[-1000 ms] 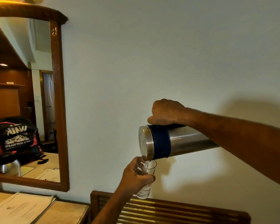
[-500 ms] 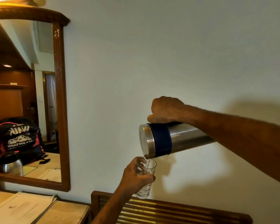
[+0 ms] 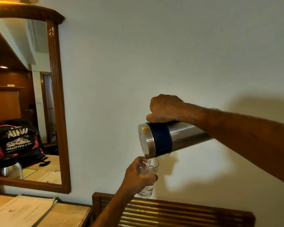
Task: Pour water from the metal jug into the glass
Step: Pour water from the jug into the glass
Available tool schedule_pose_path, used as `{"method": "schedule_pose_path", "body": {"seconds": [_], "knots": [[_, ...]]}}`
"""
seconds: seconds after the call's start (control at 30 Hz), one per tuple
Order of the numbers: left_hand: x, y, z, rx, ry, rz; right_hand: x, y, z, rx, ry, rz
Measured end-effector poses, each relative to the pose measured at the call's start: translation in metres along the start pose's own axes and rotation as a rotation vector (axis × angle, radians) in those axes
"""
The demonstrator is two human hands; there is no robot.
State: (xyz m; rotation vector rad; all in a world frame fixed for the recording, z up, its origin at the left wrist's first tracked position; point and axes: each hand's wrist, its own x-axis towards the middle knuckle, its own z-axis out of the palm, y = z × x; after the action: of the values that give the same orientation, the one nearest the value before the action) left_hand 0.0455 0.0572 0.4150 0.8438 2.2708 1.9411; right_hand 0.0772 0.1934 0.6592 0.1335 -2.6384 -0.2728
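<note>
Left hand (image 3: pixel 138 176): fingers wrapped round the clear, tapered drinking glass (image 3: pixel 148 178), thumb side up near the rim, glass held upright in mid-air, off any surface. Water shows inside, roughly half full or a little more; exact level hard to read behind the fingers.

Right hand (image 3: pixel 165 108): fist clenched on top of the brushed-steel cylindrical jug with a dark blue band (image 3: pixel 167 139), presumably on a handle, which is hidden under the hand. Forearm runs in from the right edge.

Key relation: jug's long axis lies near horizontal, lid end pointing left and dipped slightly, base up and to the right. Its lower lip sits directly above the glass mouth, just beside the rim, not clearly touching. A thin stream of water (image 3: pixel 148 162) drops straight from lip to glass. Pour is under way; judgement: next call is when to tip the jug back, as headroom in the glass looks limited. Risk: a small sideways drift of either hand puts the stream outside the narrow mouth.

Below the glass: slatted dark-wood rack with brassy bars (image 3: pixel 179 213). To the left, a light wooden desk top (image 3: pixel 69 215) carrying printed papers (image 3: pixel 21 212).

Room: plain pale wall (image 3: pixel 154 54) behind; wooden-framed mirror (image 3: pixel 57 104) at left reflecting a dark bag and a second steel vessel.
</note>
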Motion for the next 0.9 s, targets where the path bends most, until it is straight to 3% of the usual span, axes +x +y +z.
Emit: {"method": "schedule_pose_path", "body": {"seconds": [0.67, 0.9], "knots": [[-0.002, 0.002, -0.001, -0.045, 0.011, -0.026, -0.013, 0.012, 0.003, 0.123, 0.019, 0.086], [-0.002, 0.007, -0.012, -0.127, 0.049, -0.035, -0.038, 0.044, 0.025, 0.476, 0.087, 0.333]]}}
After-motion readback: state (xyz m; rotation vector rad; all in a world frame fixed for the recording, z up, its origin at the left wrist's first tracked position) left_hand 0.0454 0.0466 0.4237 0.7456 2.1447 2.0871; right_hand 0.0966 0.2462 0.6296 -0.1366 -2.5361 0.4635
